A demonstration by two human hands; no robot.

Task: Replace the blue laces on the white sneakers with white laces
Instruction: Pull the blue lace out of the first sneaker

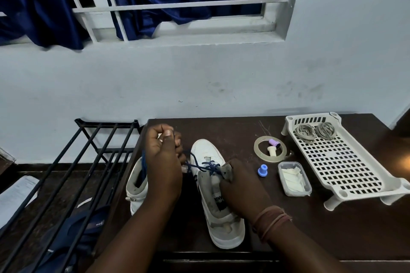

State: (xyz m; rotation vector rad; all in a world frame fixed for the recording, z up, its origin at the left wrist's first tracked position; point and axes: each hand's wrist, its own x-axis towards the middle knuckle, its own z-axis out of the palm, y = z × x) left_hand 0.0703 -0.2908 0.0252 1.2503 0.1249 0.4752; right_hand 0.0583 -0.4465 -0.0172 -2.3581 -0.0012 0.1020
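Two white sneakers stand on the dark table (332, 232). The right sneaker (219, 217) points away from me and has a blue lace (206, 166) still threaded near its toe. My right hand (241, 190) grips its grey tongue. My left hand (163, 162) is raised over the left sneaker (136, 186) and pinches the blue lace, drawn up and to the left. Two bundles of white laces (315, 131) lie in a white perforated tray (346, 162) at the right.
A tape ring (269, 148) with small purple and cream pieces inside, a blue cap (263, 170) and a clear box of white strips (294, 178) lie between sneaker and tray. A black metal rack (73, 173) stands left of the table, blue sandals beneath it.
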